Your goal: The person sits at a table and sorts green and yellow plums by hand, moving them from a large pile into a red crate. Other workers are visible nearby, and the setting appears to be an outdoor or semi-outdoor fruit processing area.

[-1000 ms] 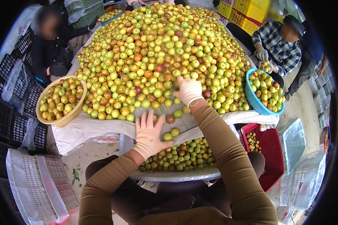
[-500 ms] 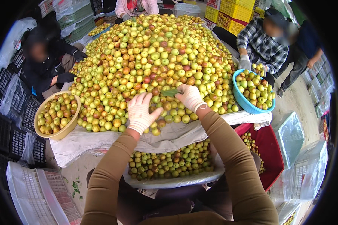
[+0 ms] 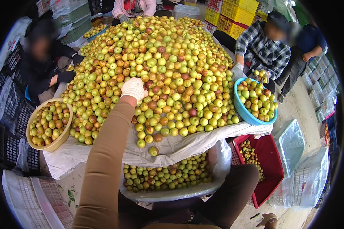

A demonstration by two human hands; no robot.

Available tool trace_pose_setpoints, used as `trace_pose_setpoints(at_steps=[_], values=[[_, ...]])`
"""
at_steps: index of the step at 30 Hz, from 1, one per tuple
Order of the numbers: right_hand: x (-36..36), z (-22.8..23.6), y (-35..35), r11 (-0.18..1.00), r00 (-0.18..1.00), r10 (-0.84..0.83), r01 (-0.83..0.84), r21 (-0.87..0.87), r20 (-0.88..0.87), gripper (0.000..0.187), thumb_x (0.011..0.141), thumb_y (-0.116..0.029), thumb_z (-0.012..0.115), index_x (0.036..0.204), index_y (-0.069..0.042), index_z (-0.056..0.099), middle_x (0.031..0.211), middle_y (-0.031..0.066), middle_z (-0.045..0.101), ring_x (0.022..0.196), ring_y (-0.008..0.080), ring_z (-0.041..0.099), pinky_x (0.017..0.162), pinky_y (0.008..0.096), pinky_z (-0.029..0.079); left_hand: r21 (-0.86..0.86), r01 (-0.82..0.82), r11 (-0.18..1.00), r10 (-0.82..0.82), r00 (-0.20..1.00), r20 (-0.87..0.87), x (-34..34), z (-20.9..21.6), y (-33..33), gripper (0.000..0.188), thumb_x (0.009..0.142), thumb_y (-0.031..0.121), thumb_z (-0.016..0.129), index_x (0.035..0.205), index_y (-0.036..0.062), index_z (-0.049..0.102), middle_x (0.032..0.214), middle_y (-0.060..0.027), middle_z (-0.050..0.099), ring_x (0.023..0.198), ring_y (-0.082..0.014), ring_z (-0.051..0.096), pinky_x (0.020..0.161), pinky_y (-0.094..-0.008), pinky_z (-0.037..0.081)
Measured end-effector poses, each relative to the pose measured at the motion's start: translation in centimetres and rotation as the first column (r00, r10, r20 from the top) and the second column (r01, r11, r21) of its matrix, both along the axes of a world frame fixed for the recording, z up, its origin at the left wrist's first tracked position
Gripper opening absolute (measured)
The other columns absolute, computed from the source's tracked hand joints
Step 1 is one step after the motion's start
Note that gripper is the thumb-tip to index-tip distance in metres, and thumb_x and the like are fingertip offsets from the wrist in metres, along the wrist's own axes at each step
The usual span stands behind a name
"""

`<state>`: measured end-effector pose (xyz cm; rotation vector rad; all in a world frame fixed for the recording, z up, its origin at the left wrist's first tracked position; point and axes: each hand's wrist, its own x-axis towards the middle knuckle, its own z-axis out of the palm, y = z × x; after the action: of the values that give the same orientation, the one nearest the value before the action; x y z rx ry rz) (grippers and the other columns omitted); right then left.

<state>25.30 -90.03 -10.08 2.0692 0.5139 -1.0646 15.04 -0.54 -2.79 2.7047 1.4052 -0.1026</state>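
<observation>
A large heap of round yellow-green and reddish-brown jujubes [image 3: 172, 68] covers the table in front of me. My left hand [image 3: 133, 89], in a pale striped glove, rests on the near slope of the heap with its fingers curled in; what they hold, if anything, is hidden. Down at the lower right edge, beside my knee, my right hand [image 3: 269, 220] hangs low over the floor with its fingers partly spread. A small dark leaf [image 3: 255, 216] shows just beside it, apart from the fingers. Below the table edge stands a plastic-lined crate [image 3: 223, 160] of jujubes.
A tan basin [image 3: 69, 128] of jujubes is at the left, a blue basin [image 3: 239, 105] at the right. A red crate [image 3: 273, 164] holds smaller fruit. Co-workers sit around the heap; a gloved hand [image 3: 237, 71] reaches by the blue basin. Stacked crates [image 3: 237, 13] stand behind.
My right hand has left the heap, where it held a green leaf, and dropped to the lower right. The left hand has moved farther up the heap and curled. The view has shifted slightly.
</observation>
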Motion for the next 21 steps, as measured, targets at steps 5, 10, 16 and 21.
trace_pose_setpoints(at_steps=[5, 10, 16, 21], values=[[1.7, 8.3, 21.6, 0.379, 0.803, -0.187, -0.472, 0.796, 0.566, 0.033, 0.082, -0.012, 0.069, 0.113, -0.004, 0.064, 0.094, 0.0205, 0.068, 0.086, 0.035, 0.069, 0.072, 0.0436, 0.055, -0.012, 0.129, 0.992, -0.113, 0.903, 0.415, -2.1, 1.0, -1.5, 0.043, 0.081, 0.045, 0.066, 0.094, 0.0039, 0.07, 0.097, -0.0189, 0.072, 0.095, -0.0321, 0.069, 0.084, -0.0416, 0.055], [-2.9, 7.7, 46.1, -0.263, 0.34, 0.221, 0.923, 0.28, -0.914, 0.066, 0.101, -0.042, 0.056, 0.148, -0.001, 0.036, 0.14, 0.0181, 0.052, 0.115, 0.0288, 0.063, 0.076, 0.0294, 0.057, 0.029, 0.623, 0.782, -0.434, 0.51, 0.743, -4.2, 0.5, -18.5, 0.038, 0.08, 0.035, 0.076, 0.102, 0.0068, 0.067, 0.086, -0.0096, 0.066, 0.076, -0.0231, 0.066, 0.071, -0.0358, 0.055], [0.6, 6.4, 47.7, -0.145, 0.748, 0.074, 0.662, 0.735, -0.659, 0.027, 0.093, -0.017, 0.07, 0.113, -0.001, 0.063, 0.076, 0.0014, 0.057, 0.062, 0.0106, 0.054, 0.058, 0.0225, 0.046, 0.102, 0.467, 0.878, -0.449, 0.734, 0.509, -14.0, -1.4, -16.5, 0.057, 0.08, 0.037, 0.077, 0.124, 0.0036, 0.062, 0.114, -0.0177, 0.064, 0.104, -0.032, 0.064, 0.094, -0.0411, 0.053], [10.3, 6.0, 36.5, 0.326, 0.887, 0.074, -0.453, 0.83, 0.456, 0.014, 0.087, -0.018, 0.068, 0.093, -0.006, 0.072, 0.088, 0.0134, 0.068, 0.087, 0.0335, 0.065, 0.079, 0.0451, 0.052, 0.356, 0.191, 0.915, -0.318, 0.884, 0.343, -20.2, -4.2, -5.3, 0.045, 0.085, 0.033, 0.069, 0.121, 0.0059, 0.065, 0.118, -0.0177, 0.065, 0.109, -0.0331, 0.061, 0.099, -0.0437, 0.048]])
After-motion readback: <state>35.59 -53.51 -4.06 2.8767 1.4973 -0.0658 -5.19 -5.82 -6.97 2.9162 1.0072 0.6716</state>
